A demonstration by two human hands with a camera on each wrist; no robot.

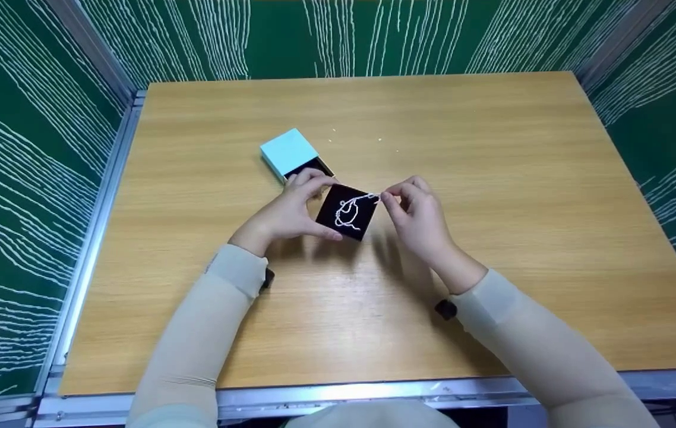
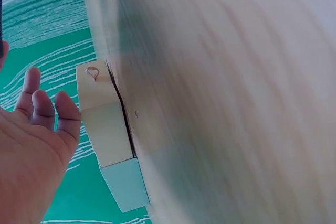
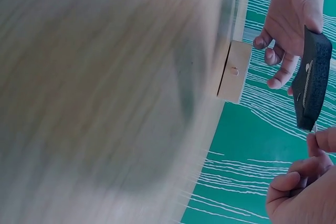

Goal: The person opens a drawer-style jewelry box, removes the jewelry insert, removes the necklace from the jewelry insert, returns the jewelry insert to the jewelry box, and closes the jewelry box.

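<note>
My left hand (image 1: 290,211) holds a black square pad (image 1: 347,211) tilted up off the table, thumb on its near edge and fingers behind it. A thin silver chain (image 1: 351,213) lies looped on the pad's face. My right hand (image 1: 388,197) pinches the chain's end at the pad's upper right corner. The right wrist view shows the pad (image 3: 312,82) edge-on in the left hand (image 3: 291,19), with the right hand's pinching fingers (image 3: 315,142) just below it. A light blue box (image 1: 288,152) with its dark drawer partly pulled out lies just behind the left hand.
The wooden table (image 1: 492,178) is fenced by green panels with white lines and a metal rim. The left wrist view shows the box (image 2: 113,140) close beside the left hand (image 2: 37,129). Both wrist views are blurred.
</note>
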